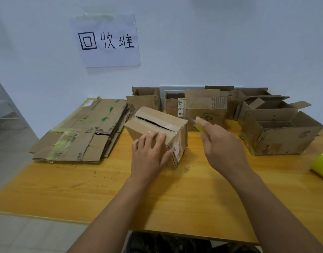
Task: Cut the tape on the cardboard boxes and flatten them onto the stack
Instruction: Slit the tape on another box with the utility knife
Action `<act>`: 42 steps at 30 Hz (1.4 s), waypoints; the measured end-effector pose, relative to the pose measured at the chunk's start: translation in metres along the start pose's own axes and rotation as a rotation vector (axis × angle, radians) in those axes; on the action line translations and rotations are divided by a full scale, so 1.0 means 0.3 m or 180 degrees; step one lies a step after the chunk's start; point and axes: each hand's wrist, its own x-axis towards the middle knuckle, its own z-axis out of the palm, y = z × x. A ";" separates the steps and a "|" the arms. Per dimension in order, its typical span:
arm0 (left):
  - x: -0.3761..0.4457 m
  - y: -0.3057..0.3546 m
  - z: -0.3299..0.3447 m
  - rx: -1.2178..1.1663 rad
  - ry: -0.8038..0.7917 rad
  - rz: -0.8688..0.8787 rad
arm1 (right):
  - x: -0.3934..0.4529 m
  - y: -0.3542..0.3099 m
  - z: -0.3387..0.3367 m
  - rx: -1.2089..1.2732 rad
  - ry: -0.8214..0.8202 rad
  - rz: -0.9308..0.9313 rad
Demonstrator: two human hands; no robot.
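Done: flat stack (84,132) at the table's (84,194) left edge.
Now: left hand (149,152) presses the box (157,123) (seam slit); right hand (219,141) grips a cutter (198,124).
Left: boxes (277,125) along the back edge.

Brown cardboard boxes (158,128), yellow-orange table (193,194) — yellow-green tape roll (322,164), white wall sign (106,41).

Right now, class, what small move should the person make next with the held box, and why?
Probably turn the box to reach its other taped seam: the top seam already gapes open, the left hand steadies it, and the right hand holds a yellow cutter clear of it.
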 end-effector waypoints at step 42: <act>0.233 0.116 -0.106 -0.0847 -0.1967 0.0248 | 0.030 0.111 0.105 0.3838 0.0560 0.2302</act>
